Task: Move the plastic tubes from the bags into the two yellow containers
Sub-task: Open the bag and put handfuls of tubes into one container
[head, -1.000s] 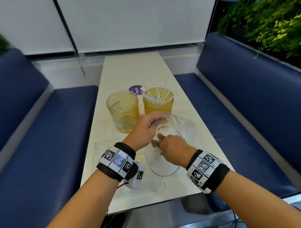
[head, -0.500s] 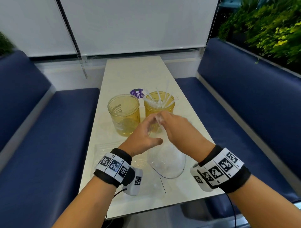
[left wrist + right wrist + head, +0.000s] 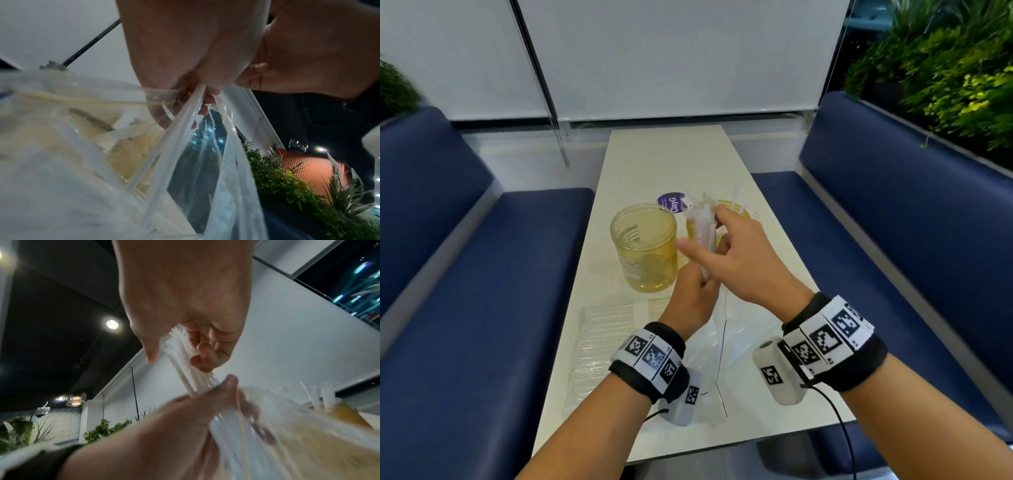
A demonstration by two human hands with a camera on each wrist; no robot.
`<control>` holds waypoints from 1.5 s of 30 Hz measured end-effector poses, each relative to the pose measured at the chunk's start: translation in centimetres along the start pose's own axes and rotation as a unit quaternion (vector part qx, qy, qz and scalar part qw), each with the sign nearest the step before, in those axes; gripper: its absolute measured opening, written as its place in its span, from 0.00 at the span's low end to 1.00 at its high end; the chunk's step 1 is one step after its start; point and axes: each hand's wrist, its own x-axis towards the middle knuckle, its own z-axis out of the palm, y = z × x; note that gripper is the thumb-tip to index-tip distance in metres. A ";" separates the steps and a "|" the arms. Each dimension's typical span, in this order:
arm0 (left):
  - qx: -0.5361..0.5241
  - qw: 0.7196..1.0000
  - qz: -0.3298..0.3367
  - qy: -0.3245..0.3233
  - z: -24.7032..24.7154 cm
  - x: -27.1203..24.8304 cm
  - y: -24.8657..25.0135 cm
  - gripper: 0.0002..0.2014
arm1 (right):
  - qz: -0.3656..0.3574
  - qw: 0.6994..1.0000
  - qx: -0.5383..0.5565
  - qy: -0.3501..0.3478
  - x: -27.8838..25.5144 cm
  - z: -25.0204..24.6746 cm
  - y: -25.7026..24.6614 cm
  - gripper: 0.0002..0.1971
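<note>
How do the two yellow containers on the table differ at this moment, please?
The left yellow container stands in full view with no tubes in it, while the right yellow container already has plastic tubes sticking up above its rim. The left one is unobstructed; the right one is mostly hidden behind the right hand. Both are translucent yellow, upright, and side by side.

Left hand [image 3: 690, 301] low, fingers curled, pinching from below; right hand [image 3: 739, 253] above it, thumb and fingers closed in a grip (index finger extended leftward). Both forearms reach forward, wrists banded.
</note>
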 end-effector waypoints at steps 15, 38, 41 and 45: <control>0.023 0.996 -0.081 -0.036 -1.7 -1.1 -2.1 0.16 | -0.075 0.985 -0.145 0.058 6.1 -2.0 -2.4 0.23; 0.366 0.923 0.019 -0.117 -6.0 -1.8 -1.5 0.26 | 0.226 0.927 -0.293 -0.067 13.7 1.2 12.2 0.32; 0.437 0.888 0.060 -0.133 -5.9 -1.3 -0.2 0.27 | 0.236 0.936 -0.250 -0.075 13.4 0.9 12.3 0.35; 0.393 0.903 0.035 -0.169 -5.8 -0.3 0.0 0.29 | 0.186 0.967 -0.170 -0.024 12.4 -1.4 10.2 0.49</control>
